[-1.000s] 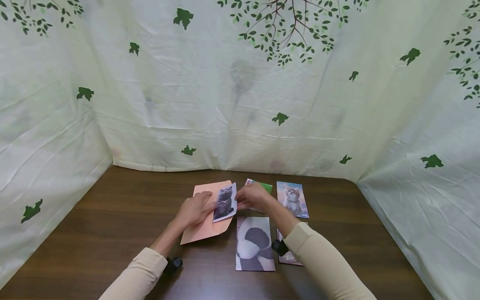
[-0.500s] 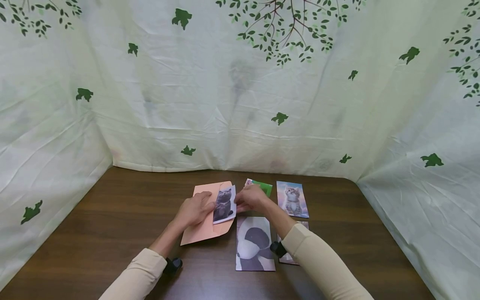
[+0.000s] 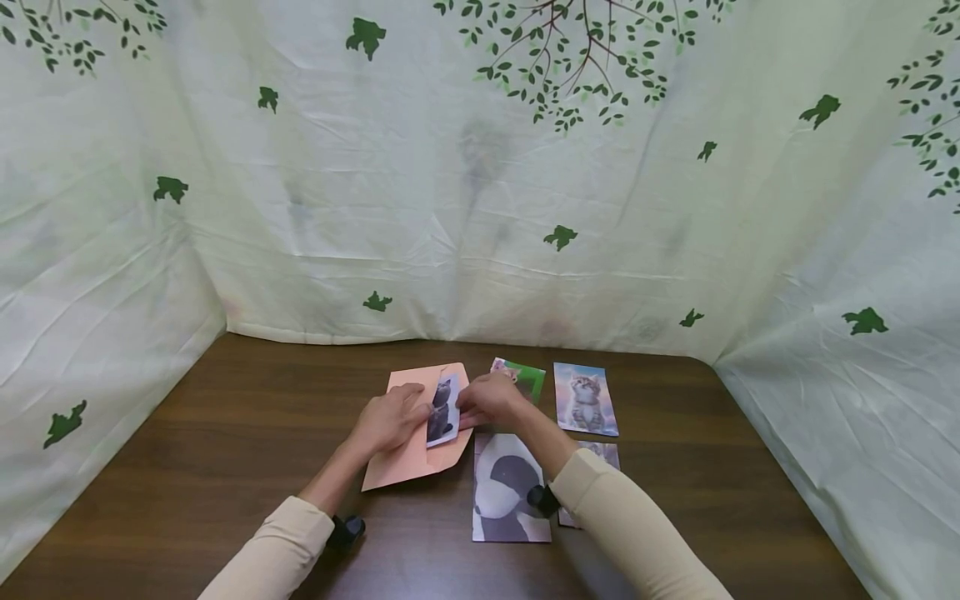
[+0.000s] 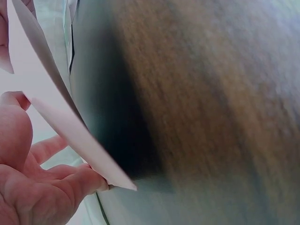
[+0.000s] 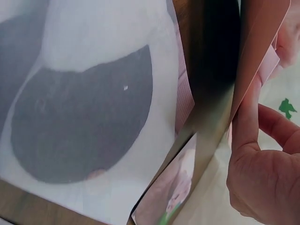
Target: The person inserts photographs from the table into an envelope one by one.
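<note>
My left hand (image 3: 386,422) grips a peach-coloured envelope (image 3: 397,467), thumb on its upper face. In the left wrist view, fingers (image 4: 84,183) reach the envelope's lower edge (image 4: 101,157). A grey kitten photo card (image 3: 442,412) sits partly inside the envelope at its right-hand opening, its left portion hidden. The right hand (image 3: 492,400) pinches this card's right edge, close against the envelope flap. From the right wrist, that hand (image 5: 262,173) shows beside the envelope (image 5: 262,42), and the pinched edge is mostly concealed.
Right of the envelope lie a grey-and-white picture card (image 3: 498,521), a green-edged card (image 3: 531,379) partly under the right arm, a kitten card (image 3: 585,400) and another card (image 3: 609,454) half covered by the sleeve. A leaf-print curtain (image 3: 450,208) surrounds the brown table (image 3: 247,433).
The right hand has shifted left, and the kitten photo card has slid further left into the envelope, showing less of itself. My left hand and the envelope have stayed nearly still.
</note>
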Action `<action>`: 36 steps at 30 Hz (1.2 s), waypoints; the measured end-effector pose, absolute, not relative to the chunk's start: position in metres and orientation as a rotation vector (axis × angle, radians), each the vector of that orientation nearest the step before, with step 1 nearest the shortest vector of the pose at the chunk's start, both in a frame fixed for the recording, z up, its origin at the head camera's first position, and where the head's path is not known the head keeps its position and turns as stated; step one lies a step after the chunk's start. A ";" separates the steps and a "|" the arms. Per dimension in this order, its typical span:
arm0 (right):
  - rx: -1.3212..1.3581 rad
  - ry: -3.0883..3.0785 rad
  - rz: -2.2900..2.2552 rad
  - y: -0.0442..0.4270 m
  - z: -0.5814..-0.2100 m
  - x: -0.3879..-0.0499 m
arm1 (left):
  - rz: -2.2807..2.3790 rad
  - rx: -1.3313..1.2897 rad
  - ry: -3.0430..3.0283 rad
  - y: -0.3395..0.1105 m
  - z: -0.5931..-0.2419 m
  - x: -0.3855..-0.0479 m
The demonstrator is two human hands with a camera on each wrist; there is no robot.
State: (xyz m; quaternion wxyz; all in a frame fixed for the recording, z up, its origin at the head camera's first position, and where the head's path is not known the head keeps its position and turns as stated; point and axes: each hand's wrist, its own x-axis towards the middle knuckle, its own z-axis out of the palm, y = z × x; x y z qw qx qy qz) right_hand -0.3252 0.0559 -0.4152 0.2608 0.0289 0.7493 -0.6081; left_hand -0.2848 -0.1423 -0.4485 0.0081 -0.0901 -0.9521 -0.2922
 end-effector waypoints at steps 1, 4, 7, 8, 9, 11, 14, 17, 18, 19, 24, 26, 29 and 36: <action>0.078 2.019 -1.660 0.055 -0.416 -0.325 | -0.914 -0.279 -2.975 -0.142 -0.449 -0.285; 0.077 1.991 -1.686 0.051 -0.419 -0.326 | -0.910 -0.275 -2.977 -0.142 -0.449 -0.285; 0.088 1.976 -1.702 0.049 -0.422 -0.327 | -0.914 -0.268 -2.979 -0.142 -0.448 -0.285; 0.088 1.973 -1.706 0.048 -0.423 -0.327 | -0.917 -0.267 -2.980 -0.142 -0.448 -0.285; 0.088 1.966 -1.712 0.048 -0.424 -0.328 | -0.916 -0.267 -2.981 -0.142 -0.448 -0.285; 0.086 1.951 -1.718 0.046 -0.426 -0.328 | -0.912 -0.271 -2.981 -0.142 -0.448 -0.285; 0.082 1.927 -1.727 0.045 -0.427 -0.328 | -0.900 -0.285 -2.979 -0.142 -0.448 -0.286; 0.085 1.910 -1.740 0.043 -0.428 -0.327 | -0.877 -0.311 -2.975 -0.142 -0.449 -0.287; 0.086 1.905 -1.746 0.043 -0.429 -0.327 | -0.880 -0.312 -2.974 -0.142 -0.449 -0.287; 0.084 1.904 -1.750 0.042 -0.429 -0.326 | -0.877 -0.316 -2.974 -0.142 -0.449 -0.287; 0.063 1.877 -1.761 0.038 -0.432 -0.325 | -0.907 -0.300 -2.977 -0.143 -0.449 -0.286; 0.060 1.867 -1.763 0.037 -0.433 -0.325 | -0.909 -0.302 -2.978 -0.144 -0.449 -0.286; 0.065 1.865 -1.764 0.035 -0.434 -0.325 | -0.914 -0.298 -2.984 -0.144 -0.448 -0.286; 0.073 1.838 -1.770 0.033 -0.434 -0.324 | -0.901 -0.288 -2.993 -0.144 -0.448 -0.286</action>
